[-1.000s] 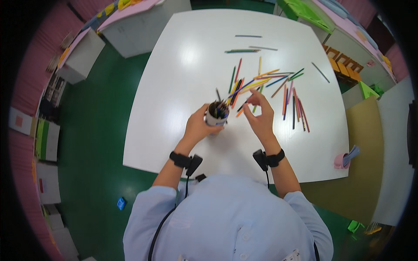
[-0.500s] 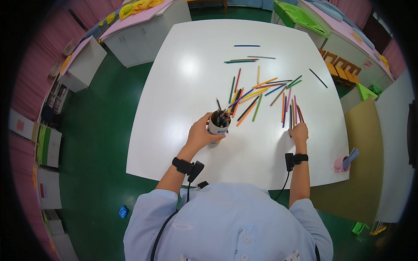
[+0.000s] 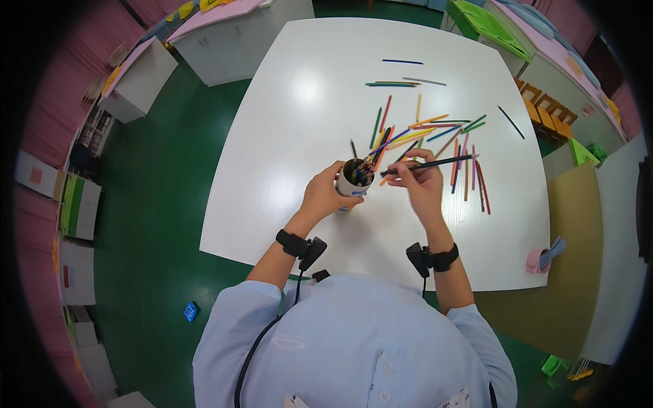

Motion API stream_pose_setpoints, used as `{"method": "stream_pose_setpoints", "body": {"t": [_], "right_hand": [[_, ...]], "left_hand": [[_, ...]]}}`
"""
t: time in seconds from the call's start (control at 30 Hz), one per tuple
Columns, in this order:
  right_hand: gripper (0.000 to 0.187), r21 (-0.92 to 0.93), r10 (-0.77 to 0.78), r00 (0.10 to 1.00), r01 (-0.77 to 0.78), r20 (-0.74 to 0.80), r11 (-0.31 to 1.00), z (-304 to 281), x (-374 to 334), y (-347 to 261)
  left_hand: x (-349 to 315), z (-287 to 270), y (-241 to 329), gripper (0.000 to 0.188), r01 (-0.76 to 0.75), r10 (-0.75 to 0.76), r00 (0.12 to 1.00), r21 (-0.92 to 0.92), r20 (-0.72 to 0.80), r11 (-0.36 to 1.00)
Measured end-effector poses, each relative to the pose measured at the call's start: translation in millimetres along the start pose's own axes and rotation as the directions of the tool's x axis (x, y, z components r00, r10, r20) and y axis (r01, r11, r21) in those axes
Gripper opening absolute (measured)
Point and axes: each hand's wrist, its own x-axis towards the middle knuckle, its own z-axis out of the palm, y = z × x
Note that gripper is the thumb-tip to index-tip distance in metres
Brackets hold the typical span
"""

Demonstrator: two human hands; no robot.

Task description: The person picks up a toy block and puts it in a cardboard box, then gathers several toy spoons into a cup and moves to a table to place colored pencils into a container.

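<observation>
My left hand (image 3: pixel 328 190) is wrapped round a white cylindrical pencil holder (image 3: pixel 354 185), which leans a little and has several colored pencils (image 3: pixel 359 170) inside. Just right of it, my right hand (image 3: pixel 423 180) pinches a black colored pencil (image 3: pixel 442 162) between thumb and fingers, above the table. That pencil lies nearly level, one end toward the holder. Beyond both hands, loose colored pencils are spread in a pile, among them a purple pencil (image 3: pixel 389 147) and a yellow pencil (image 3: pixel 419 107). To the right of my right hand lies a red pencil (image 3: pixel 483 187) in a loose group.
The white table (image 3: pixel 272 156) carries more pencils at its far side, with a blue pencil (image 3: pixel 403 62) farthest and a dark pencil (image 3: pixel 511 122) at the right. Near the right edge stands a pink cup (image 3: pixel 537 261). A tan panel (image 3: pixel 568 251) stands beside the table.
My right hand has lifted the black pencil from the right-hand group and moved left toward the holder. My left hand still grips the holder; the whole view has shifted slightly.
</observation>
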Motion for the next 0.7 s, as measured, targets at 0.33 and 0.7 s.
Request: {"method": "stream_pose_setpoints", "body": {"t": [0.33, 0.7], "right_hand": [[0.021, -0.543, -0.115, 0.973, 0.209, 0.202, 0.814, 30, -2, 18], [0.029, -0.976, -0.522, 0.850, 0.047, -0.074, 0.215, -137, 17, 46]], "left_hand": [[-3, -1, 1, 0.067, 0.002, -0.002, 1.000, -0.050, -0.004, 0.999], [-2, 2, -5, 0.065, -0.025, 0.021, 0.999, -0.107, -0.041, 0.994]]}}
